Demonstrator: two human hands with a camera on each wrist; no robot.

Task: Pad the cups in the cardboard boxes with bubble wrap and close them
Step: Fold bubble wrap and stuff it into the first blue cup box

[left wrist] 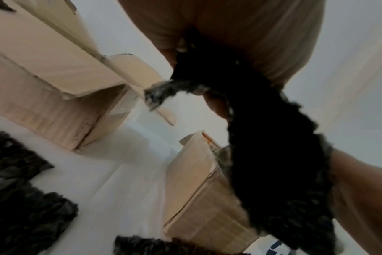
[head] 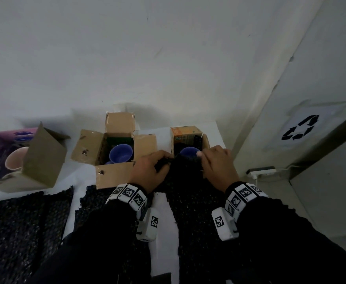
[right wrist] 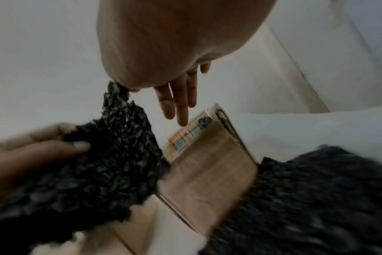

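Observation:
Both hands hold one sheet of black bubble wrap [head: 183,167] over the near rim of the right cardboard box [head: 185,133], which holds a blue cup [head: 189,150]. My left hand [head: 150,168] grips the sheet's left edge, thumb under it. My right hand [head: 217,163] pinches the right edge between thumb and forefinger; its other fingers [right wrist: 181,103] point straight down beside the box [right wrist: 209,170]. In the left wrist view the bubble wrap [left wrist: 270,155] hangs from the palm. A second open box [head: 114,152] to the left holds another blue cup [head: 120,153].
A third open box [head: 43,158] with a pale pink cup [head: 16,160] stands at far left. More black bubble wrap sheets [head: 24,228] lie on the white table [head: 163,214] in front. A grey bin with a recycling sign [head: 300,130] and a white power strip [head: 262,172] are at right.

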